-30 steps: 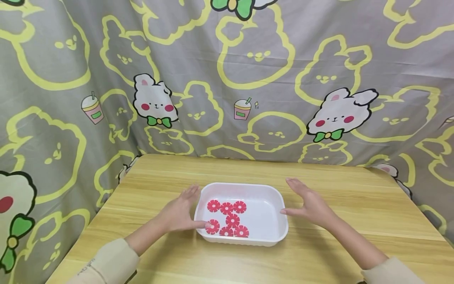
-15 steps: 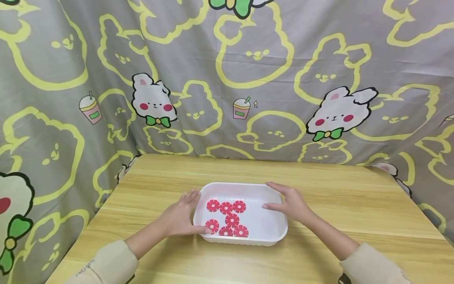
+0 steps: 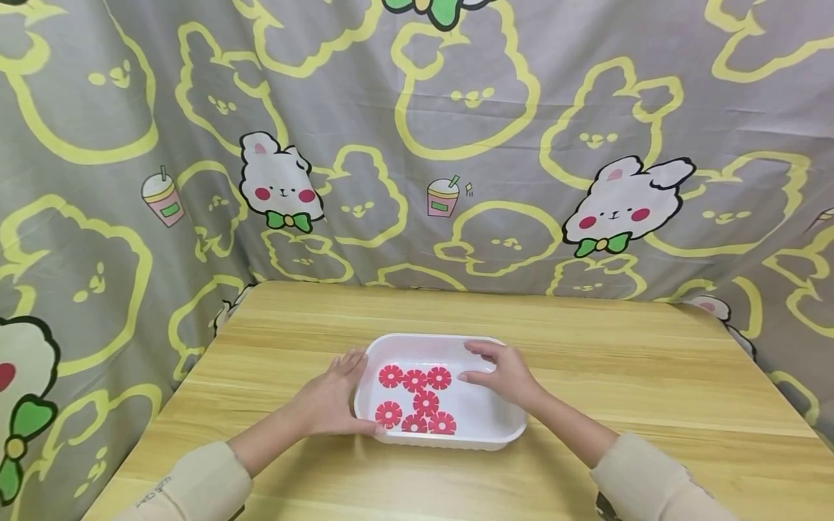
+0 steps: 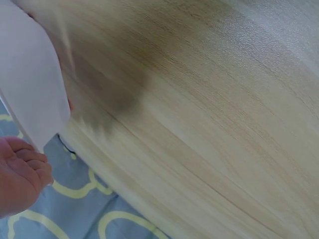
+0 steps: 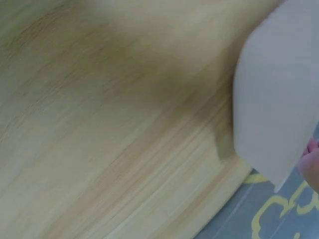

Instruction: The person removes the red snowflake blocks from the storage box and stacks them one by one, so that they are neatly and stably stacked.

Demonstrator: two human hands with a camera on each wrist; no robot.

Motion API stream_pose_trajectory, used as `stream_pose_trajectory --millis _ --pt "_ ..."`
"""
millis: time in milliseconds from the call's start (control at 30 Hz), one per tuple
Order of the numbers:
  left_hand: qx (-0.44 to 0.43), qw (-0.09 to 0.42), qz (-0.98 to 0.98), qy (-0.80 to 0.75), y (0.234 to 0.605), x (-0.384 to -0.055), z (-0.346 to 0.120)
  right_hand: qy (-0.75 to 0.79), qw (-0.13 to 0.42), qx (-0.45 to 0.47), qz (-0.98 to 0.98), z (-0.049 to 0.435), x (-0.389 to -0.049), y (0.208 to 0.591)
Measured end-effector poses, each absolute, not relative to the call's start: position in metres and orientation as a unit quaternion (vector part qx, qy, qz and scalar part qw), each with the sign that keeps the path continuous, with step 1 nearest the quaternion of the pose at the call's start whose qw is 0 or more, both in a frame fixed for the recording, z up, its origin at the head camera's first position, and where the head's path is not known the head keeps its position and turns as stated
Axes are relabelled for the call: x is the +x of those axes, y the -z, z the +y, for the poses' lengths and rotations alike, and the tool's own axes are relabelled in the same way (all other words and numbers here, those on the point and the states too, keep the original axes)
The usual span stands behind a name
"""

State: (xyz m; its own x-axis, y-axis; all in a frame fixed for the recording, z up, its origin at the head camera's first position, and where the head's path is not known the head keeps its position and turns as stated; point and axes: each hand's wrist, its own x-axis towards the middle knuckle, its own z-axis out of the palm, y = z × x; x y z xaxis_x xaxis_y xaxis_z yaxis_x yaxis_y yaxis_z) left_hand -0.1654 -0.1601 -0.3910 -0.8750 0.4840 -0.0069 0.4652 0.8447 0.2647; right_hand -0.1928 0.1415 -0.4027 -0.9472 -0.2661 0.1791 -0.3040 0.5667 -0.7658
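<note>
When viewed from the head, first at far left, a grey curtain (image 3: pixel 365 108) printed with yellow outlines, white rabbit heads with green bows and pink drink cups, hanging in folds and running on behind the desk (image 3: pixel 417 485) to the far right. Next, a beige left sleeve (image 3: pixel 202 477) with small dark lettering, ending partway along the forearm. Then the left hand (image 3: pixel 329 398), grasping a white tray (image 3: pixel 482 416) at its near left corner, with fingers against the outer left wall and thumb along the near rim. Set on the wood-grained desk near its middle: that same tray, right way up, long sides running left to right. Gathered inside, mostly over the left half, seven red notched discs (image 3: pixel 419 407) with pale centres: three across the far side, one between the rows, three across the near side, several touching or overlapping. Farther right, bare white tray floor. Over the right end, the right hand (image 3: pixel 508 376), loosely curved and holding nothing, thumb and fingertips apart, thumb tip near the rightmost far disc; contact with the rim hard to tell. Lastly, a right sleeve (image 3: pixel 651 474), also beige, above the desk.
</note>
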Motion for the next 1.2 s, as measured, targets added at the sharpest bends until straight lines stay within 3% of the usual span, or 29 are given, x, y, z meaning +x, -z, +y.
stream_pose_trajectory --millis 433,1200 --pt "0.252 0.034 0.957 -0.139 0.394 -0.166 -0.161 -0.471 0.042 0.109 -0.874 0.119 -0.198 0.419" --pt "0.258 0.037 0.955 -0.14 0.394 -0.168 -0.16 -0.453 -0.001 0.047 -0.89 0.101 -0.207 0.441"
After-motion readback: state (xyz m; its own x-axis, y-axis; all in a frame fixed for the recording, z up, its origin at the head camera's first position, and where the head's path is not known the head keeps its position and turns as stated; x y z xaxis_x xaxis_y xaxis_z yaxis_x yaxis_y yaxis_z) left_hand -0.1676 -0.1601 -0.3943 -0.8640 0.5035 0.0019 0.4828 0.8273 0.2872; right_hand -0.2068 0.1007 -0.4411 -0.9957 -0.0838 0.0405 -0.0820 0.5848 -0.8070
